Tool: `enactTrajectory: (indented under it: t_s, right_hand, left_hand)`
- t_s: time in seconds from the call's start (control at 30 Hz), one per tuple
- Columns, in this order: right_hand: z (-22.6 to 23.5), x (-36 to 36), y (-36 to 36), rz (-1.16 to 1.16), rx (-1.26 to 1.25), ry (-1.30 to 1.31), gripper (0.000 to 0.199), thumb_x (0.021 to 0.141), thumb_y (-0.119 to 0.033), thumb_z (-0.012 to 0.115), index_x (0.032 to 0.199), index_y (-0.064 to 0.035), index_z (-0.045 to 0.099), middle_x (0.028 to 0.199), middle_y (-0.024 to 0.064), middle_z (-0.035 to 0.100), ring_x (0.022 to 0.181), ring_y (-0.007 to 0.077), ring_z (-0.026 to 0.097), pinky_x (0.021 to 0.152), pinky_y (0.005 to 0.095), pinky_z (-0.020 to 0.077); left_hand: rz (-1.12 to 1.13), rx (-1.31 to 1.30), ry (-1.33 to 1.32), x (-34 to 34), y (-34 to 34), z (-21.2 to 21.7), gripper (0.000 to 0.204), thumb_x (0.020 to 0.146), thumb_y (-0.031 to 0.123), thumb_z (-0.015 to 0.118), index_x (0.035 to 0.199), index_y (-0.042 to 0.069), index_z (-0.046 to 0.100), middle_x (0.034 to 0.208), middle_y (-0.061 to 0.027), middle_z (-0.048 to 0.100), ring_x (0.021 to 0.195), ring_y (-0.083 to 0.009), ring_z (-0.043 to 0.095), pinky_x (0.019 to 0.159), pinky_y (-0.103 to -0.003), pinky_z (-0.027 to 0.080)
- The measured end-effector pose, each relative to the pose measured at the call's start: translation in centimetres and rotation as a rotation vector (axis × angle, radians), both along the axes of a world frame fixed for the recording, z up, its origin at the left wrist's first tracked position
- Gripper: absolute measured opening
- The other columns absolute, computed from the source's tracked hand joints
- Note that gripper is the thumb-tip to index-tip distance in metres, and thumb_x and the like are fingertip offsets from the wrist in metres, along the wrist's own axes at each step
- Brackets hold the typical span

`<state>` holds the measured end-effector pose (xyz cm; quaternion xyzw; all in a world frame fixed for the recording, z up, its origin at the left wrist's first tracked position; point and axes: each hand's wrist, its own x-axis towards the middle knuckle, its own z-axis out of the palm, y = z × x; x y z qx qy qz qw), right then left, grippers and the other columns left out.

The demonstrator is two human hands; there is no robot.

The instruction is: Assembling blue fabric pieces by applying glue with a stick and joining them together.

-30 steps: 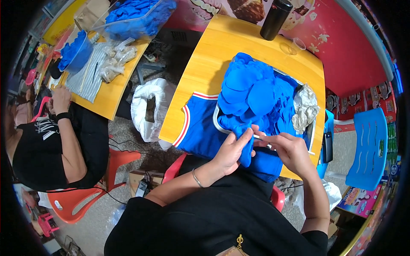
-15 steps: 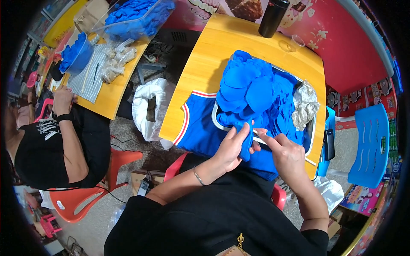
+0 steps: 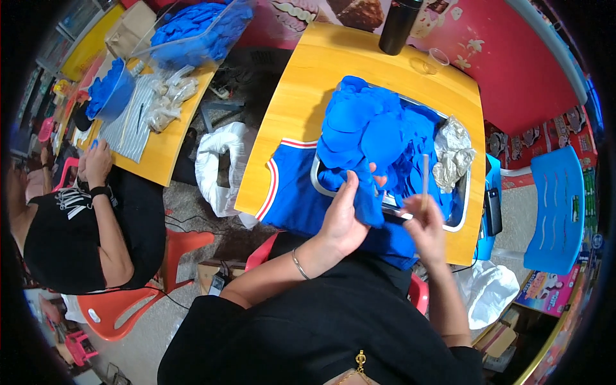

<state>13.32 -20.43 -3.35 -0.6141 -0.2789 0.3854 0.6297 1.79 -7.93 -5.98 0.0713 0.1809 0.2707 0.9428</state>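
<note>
My left hand (image 3: 345,217) is closed on a soft blue piece (image 3: 369,204) that hangs folded between thumb and fingers, over the near edge of a tray. To its right, my right hand (image 3: 423,228) pinches a thin pale stick (image 3: 425,176) that points up; motion smears both. Thin round blue pieces (image 3: 362,125), like fabric discs, are heaped in the metal-rimmed tray (image 3: 462,218). At the tray's right side lies a crumpled silvery bag (image 3: 454,154). A blue garment with red and white trim (image 3: 292,183) is spread under the tray's left and near sides.
On the yellow table (image 3: 282,109) stand a black bottle (image 3: 399,29) and a clear cup (image 3: 437,59). Left, a co-worker (image 3: 70,237) sits at another table with a blue-filled tub (image 3: 115,96). A white sack (image 3: 215,176) stands between the tables. Right is a blue chair (image 3: 555,212).
My right hand has moved away from the blue piece, and its stick now points upward. The piece in my left hand hangs looser. The view has shifted slightly.
</note>
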Motion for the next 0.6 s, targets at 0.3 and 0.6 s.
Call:
enactTrajectory:
  t_s: [0.3,0.6]
  right_hand:
    - [-0.6,-3.1,3.8,-0.246,0.002,-0.389,0.023,0.082,-0.007,0.062,0.102,0.0008,0.055,0.085,0.0013,0.058,0.079,0.0080,0.051,0.071,0.0226,0.0424]
    - [5.9,5.0,0.7,0.410,0.583,0.521,0.019,0.081,-0.016,0.063,0.091,-0.0005,0.061,0.070,0.0061,0.061,0.063,0.0179,0.059,0.062,0.0290,0.0470]
  left_hand:
    - [-0.119,0.076,-0.095,0.3,-1.7,2.1,0.049,0.096,0.046,0.035,0.134,0.016,0.035,0.138,-0.0046,0.040,0.128,-0.0177,0.036,0.105,-0.035,0.029]
    - [-0.209,0.000,-0.220,0.1,-0.8,1.4,0.078,0.090,0.064,0.014,0.143,0.008,0.020,0.146,-0.0083,0.028,0.131,-0.0204,0.031,0.110,-0.036,0.020]
